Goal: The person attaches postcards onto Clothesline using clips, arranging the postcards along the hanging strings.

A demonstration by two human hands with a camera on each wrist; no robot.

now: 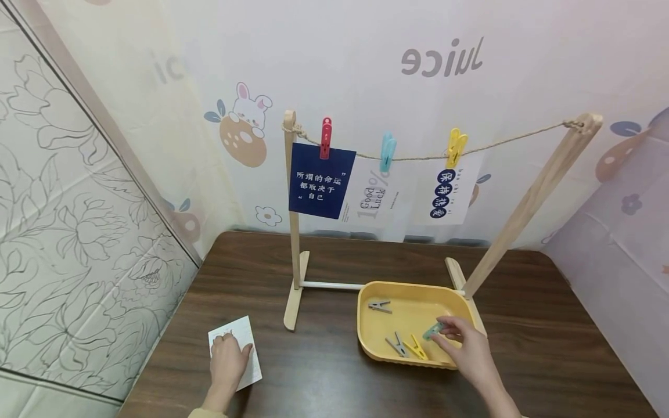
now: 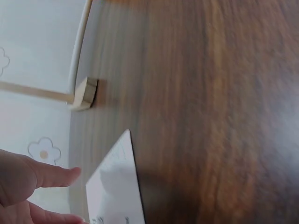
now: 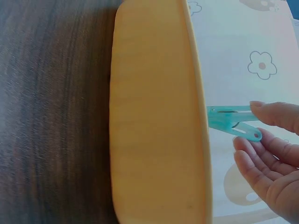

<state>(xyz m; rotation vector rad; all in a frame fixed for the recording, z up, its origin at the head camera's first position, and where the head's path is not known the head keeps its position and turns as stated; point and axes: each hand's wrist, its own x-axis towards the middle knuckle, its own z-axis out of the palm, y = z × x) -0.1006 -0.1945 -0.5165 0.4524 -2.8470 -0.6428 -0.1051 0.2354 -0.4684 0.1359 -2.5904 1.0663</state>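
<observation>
My right hand [image 1: 467,348] pinches a teal clothespin [image 3: 232,120] between thumb and fingers, over the right side of a yellow plastic basin [image 1: 360,325]. Two grey clothespins [image 1: 380,306] and a yellow clothespin [image 1: 416,348] lie in the basin. On the left of the table, my left hand [image 1: 227,361] rests on a white card [image 1: 250,366] with writing. Its thumb [image 2: 58,176] stands apart from the other finger seen in the left wrist view, which reaches the card's edge. Most of the left fingers' undersides are hidden.
Behind the basin stands a wooden frame [image 1: 294,232] with a twine line [image 1: 509,141]. A red clothespin [image 1: 326,138] holds a navy card [image 1: 319,188]; a blue clothespin [image 1: 387,152] and yellow pegs [image 1: 456,148] hold white cards. A white bar [image 1: 331,285] joins the frame's feet.
</observation>
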